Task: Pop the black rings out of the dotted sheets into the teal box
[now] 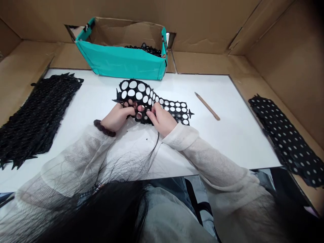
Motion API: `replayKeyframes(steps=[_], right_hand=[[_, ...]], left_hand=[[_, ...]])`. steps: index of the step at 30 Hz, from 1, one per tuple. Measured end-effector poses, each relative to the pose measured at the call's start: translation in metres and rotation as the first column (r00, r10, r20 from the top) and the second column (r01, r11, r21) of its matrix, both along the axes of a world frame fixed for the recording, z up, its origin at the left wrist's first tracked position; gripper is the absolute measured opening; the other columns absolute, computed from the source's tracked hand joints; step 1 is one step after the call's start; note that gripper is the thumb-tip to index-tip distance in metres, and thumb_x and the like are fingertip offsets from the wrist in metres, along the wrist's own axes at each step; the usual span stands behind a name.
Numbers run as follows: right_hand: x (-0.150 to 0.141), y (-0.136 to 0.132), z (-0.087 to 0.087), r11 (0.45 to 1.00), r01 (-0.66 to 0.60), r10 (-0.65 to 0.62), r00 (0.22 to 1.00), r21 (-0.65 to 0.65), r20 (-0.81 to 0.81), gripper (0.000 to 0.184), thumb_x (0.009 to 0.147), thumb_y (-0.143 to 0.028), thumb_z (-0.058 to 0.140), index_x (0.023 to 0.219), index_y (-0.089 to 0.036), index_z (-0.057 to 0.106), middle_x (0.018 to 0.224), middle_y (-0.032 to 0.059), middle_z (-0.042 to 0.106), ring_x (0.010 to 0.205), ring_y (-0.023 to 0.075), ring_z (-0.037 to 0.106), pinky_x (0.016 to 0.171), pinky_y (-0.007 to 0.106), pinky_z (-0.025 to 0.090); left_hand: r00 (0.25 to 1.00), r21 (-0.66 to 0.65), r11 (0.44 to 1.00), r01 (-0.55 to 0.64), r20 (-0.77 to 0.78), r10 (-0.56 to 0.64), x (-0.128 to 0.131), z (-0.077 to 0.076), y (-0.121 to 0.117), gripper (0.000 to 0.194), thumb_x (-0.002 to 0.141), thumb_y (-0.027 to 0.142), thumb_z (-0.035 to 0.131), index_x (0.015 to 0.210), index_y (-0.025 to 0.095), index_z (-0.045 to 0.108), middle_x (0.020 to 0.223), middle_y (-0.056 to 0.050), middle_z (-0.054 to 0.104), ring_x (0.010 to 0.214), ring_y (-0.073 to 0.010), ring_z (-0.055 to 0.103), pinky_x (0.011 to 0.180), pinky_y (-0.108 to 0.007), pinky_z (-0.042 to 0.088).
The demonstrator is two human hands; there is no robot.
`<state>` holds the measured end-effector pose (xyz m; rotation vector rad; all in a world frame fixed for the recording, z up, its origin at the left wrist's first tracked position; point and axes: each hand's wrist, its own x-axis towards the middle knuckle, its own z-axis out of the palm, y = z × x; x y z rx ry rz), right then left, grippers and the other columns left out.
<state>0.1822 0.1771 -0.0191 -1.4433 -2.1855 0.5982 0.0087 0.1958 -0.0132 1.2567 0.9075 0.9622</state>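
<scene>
A black rubber sheet full of round holes lies bent on the white table, its left part lifted. My left hand grips its near left edge with curled fingers. My right hand pinches the sheet's near middle, fingers pressed into the holes. A dark hair tie sits on my left wrist. The right part of the sheet lies flat on the table with small rings still in its holes.
A teal-sided cardboard box with black pieces inside stands at the back. A wooden stick lies to the right. Stacks of black sheets rest at far left and far right. Cardboard walls surround the table.
</scene>
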Motion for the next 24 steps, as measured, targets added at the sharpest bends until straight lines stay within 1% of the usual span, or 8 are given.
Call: replayKeyframes(steps=[2, 4, 8, 12, 15, 18, 21, 24], right_hand=[[-0.001, 0.0, 0.0, 1.0, 0.005, -0.005, 1.0, 0.005, -0.01, 0.013, 0.094, -0.029, 0.034, 0.087, -0.019, 0.036, 0.076, 0.0033, 0.053, 0.064, 0.0147, 0.049, 0.061, 0.028, 0.034], [-0.001, -0.001, 0.0, 1.0, -0.007, 0.007, 1.0, 0.004, -0.003, 0.011, 0.094, -0.027, 0.034, 0.086, -0.019, 0.037, 0.077, 0.0036, 0.053, 0.065, 0.0149, 0.049, 0.062, 0.028, 0.034], [-0.001, -0.002, -0.002, 0.999, -0.027, 0.028, 0.999, 0.029, -0.026, 0.011, 0.093, -0.023, 0.034, 0.085, -0.019, 0.04, 0.081, 0.0043, 0.055, 0.07, 0.0153, 0.049, 0.065, 0.029, 0.035], [0.001, 0.001, -0.007, 0.999, -0.03, 0.034, 0.993, 0.037, -0.116, 0.017, 0.093, -0.024, 0.033, 0.08, -0.019, 0.042, 0.083, 0.004, 0.055, 0.076, 0.0148, 0.05, 0.07, 0.029, 0.036], [0.001, 0.002, -0.007, 1.0, 0.004, -0.003, 0.991, 0.007, -0.13, 0.026, 0.092, -0.038, 0.039, 0.075, -0.019, 0.042, 0.076, 0.0023, 0.053, 0.07, 0.0136, 0.047, 0.066, 0.028, 0.035], [0.0, 0.0, -0.004, 1.0, 0.012, -0.014, 0.99, -0.019, -0.142, 0.033, 0.089, -0.047, 0.043, 0.071, -0.019, 0.04, 0.071, 0.0006, 0.05, 0.064, 0.012, 0.044, 0.061, 0.028, 0.032], [-0.001, -0.001, -0.001, 0.999, 0.005, -0.01, 0.991, -0.039, -0.134, 0.032, 0.09, -0.045, 0.041, 0.071, -0.02, 0.038, 0.07, 0.0001, 0.048, 0.062, 0.0119, 0.042, 0.06, 0.028, 0.031], [0.0, 0.0, 0.001, 0.998, -0.027, 0.02, 0.992, -0.048, -0.122, 0.026, 0.091, -0.039, 0.038, 0.073, -0.02, 0.037, 0.073, 0.0005, 0.048, 0.066, 0.0129, 0.043, 0.062, 0.028, 0.031]], left_hand=[[1.0, -0.031, 0.999, -0.012, 0.009, 0.012, 0.0, 0.001, -0.001, 0.004, 0.068, 0.015, 0.058, 0.064, 0.016, 0.056, 0.071, -0.002, 0.057, 0.066, -0.0124, 0.055, 0.067, -0.027, 0.047], [0.999, -0.021, 0.999, -0.046, -0.02, 0.046, 0.001, 0.0, -0.001, 0.011, 0.071, 0.022, 0.063, 0.064, 0.016, 0.057, 0.072, -0.002, 0.057, 0.068, -0.0129, 0.055, 0.07, -0.028, 0.047], [0.993, 0.025, 0.995, -0.095, -0.07, 0.097, 0.002, -0.005, 0.001, 0.017, 0.064, 0.02, 0.074, 0.074, 0.015, 0.062, 0.08, -0.002, 0.059, 0.081, -0.0143, 0.057, 0.082, -0.03, 0.047], [0.988, -0.003, 0.989, -0.145, -0.054, 0.145, 0.001, -0.01, 0.003, 0.023, 0.06, 0.021, 0.078, 0.075, 0.015, 0.062, 0.086, -0.002, 0.061, 0.086, -0.015, 0.058, 0.085, -0.031, 0.047], [0.991, -0.034, 0.992, -0.119, -0.069, 0.116, 0.0, -0.012, 0.003, 0.023, 0.059, 0.023, 0.08, 0.072, 0.015, 0.062, 0.086, -0.002, 0.061, 0.087, -0.016, 0.059, 0.085, -0.032, 0.048], [0.992, -0.01, 0.997, -0.081, -0.1, 0.08, -0.001, -0.01, 0.002, 0.021, 0.06, 0.022, 0.079, 0.069, 0.016, 0.062, 0.082, -0.002, 0.061, 0.083, -0.0154, 0.058, 0.081, -0.032, 0.047], [0.991, 0.036, 0.999, -0.039, -0.125, 0.044, -0.002, -0.006, 0.001, 0.021, 0.061, 0.022, 0.079, 0.074, 0.017, 0.062, 0.08, -0.001, 0.06, 0.079, -0.0142, 0.056, 0.079, -0.032, 0.044], [0.995, 0.012, 0.999, -0.032, -0.098, 0.033, 0.0, -0.003, 0.001, 0.027, 0.059, 0.019, 0.079, 0.08, 0.018, 0.061, 0.082, 0.0, 0.058, 0.083, -0.0149, 0.055, 0.083, -0.033, 0.042]])
